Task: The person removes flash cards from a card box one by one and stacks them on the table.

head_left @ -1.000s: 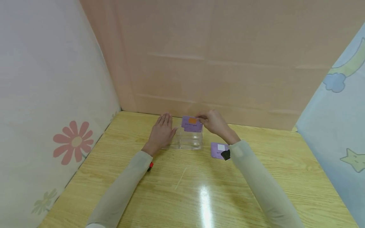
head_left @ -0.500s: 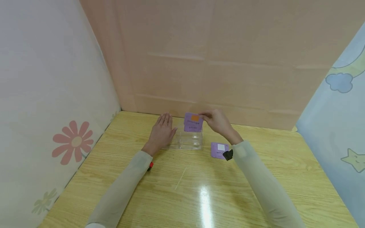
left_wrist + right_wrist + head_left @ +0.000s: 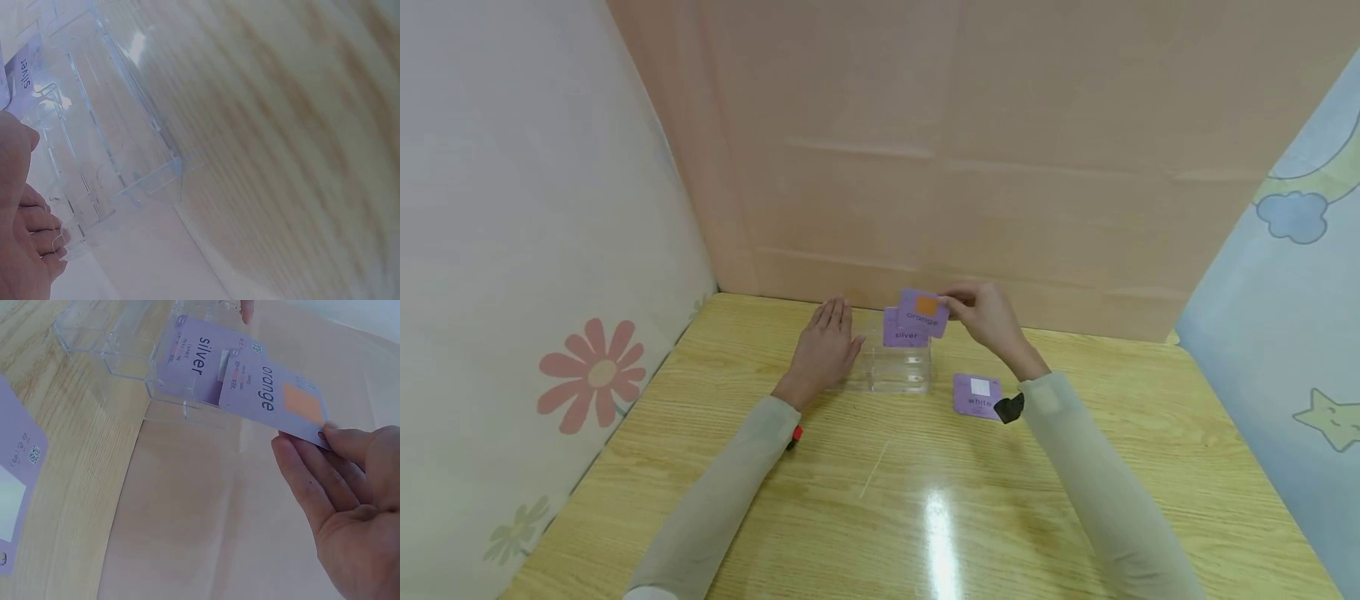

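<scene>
Between thumb and fingers, my right hand (image 3: pixel 994 321) pinches a purple flash card marked "orange" (image 3: pixel 923 313) by its right edge. Behind it, a purple "silver" card (image 3: pixel 904 337) stands in a clear plastic stepped rack (image 3: pixel 901 379), partly covered by the orange card. My left hand (image 3: pixel 827 350) lies with straight fingers on the left part of the rack. In the left wrist view, those fingers (image 3: pixel 40 228) touch the clear plastic. The right wrist view shows the orange card (image 3: pixel 250 394) overlapping the silver card (image 3: pixel 194 359).
A purple "white" card (image 3: pixel 977 395) lies on the wooden table (image 3: pixel 880 517) to the right of the rack. A brown paper backdrop (image 3: pixel 962 167) rises close behind the rack. Printed cloth walls stand at the left (image 3: pixel 512 250) and right (image 3: pixel 1300 308).
My right hand has moved right with the orange card, which earlier covered most of the silver card. More of the silver card now shows. The left hand has stayed put.
</scene>
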Available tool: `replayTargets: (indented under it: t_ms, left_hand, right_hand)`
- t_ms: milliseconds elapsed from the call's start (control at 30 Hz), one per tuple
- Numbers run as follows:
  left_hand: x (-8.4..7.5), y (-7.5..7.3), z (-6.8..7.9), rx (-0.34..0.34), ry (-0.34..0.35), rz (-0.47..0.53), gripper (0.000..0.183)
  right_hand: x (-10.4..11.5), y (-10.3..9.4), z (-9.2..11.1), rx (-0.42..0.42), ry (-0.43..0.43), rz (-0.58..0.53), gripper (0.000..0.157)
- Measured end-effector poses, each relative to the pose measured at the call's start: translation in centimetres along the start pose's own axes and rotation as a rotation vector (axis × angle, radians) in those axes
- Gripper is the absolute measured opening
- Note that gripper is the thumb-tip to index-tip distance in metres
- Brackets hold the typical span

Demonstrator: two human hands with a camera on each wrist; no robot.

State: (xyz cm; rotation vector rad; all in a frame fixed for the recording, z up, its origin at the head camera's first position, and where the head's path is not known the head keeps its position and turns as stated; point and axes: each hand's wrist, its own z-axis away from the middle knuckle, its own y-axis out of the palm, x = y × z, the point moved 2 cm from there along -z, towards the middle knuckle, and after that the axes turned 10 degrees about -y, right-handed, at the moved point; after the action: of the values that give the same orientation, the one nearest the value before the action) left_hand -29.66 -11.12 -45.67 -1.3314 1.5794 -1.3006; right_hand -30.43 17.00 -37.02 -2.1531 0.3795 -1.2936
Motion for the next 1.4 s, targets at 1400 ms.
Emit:
replayTargets:
  t_ms: [1400]
  left_hand:
    - [0.2, -0.1, 0.2, -0.020, 0.004, 0.013, 0.072]
  right_hand:
    - [-6.9, -2.4, 7.2, 0.026, 0.234, -0.246, 0.038]
